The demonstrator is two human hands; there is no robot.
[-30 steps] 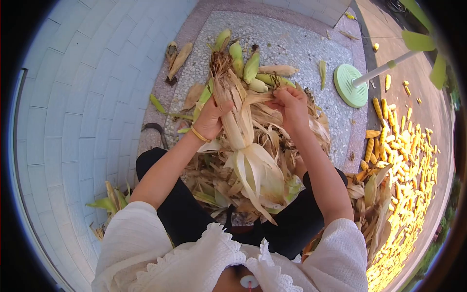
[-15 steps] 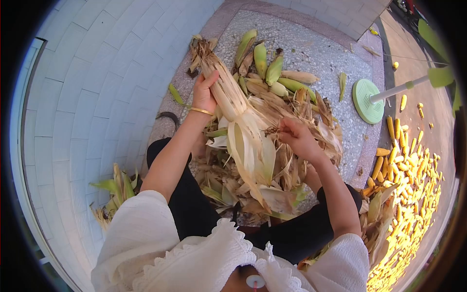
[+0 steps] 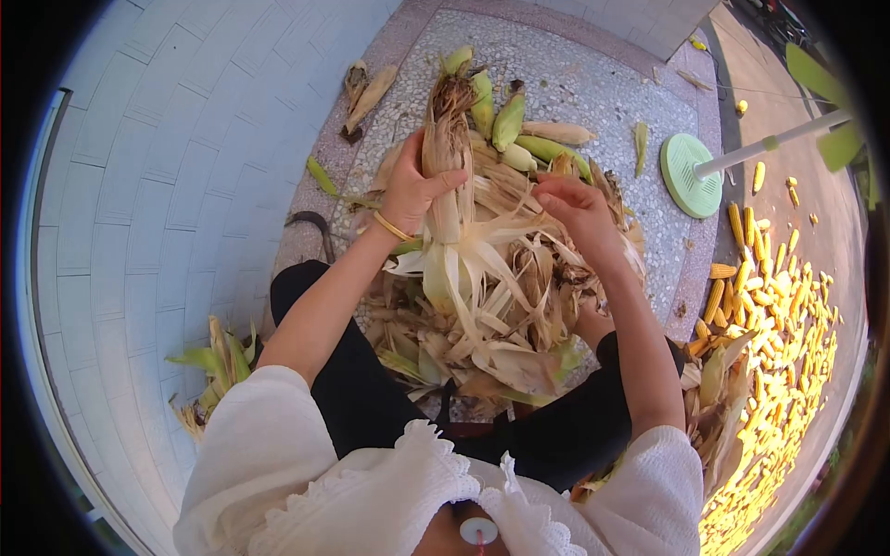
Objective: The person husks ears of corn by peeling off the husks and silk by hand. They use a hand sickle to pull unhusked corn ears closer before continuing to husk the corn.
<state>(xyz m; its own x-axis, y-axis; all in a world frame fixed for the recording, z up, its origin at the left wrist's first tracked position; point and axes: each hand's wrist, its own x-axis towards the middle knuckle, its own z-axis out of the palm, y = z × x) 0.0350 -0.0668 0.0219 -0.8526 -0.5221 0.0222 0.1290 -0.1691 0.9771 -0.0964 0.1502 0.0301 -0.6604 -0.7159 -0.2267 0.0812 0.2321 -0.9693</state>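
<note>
My left hand [image 3: 419,190] is wrapped round an ear of corn [image 3: 447,176], still in its pale dry husk. Brown silk shows at the ear's upper end. Peeled husk strips [image 3: 487,246] splay from its lower end over the pile. To the right, my right hand [image 3: 577,211] hovers apart from the ear with loosely bent fingers, and nothing shows in them. Under both hands lies a heap of dry husks [image 3: 519,357], between my legs.
Several green-husked ears [image 3: 509,120] lie beyond the heap. A sickle-like dark curved object [image 3: 315,222] is at left, near the tiled wall [image 3: 167,185]. At right stand a green round fan base [image 3: 691,176] and many yellow cobs [image 3: 774,371] spread on the ground.
The ear has swung more upright and moved right with my left hand. My right hand has moved up and off the husk. Two dry husk pieces now show at upper left.
</note>
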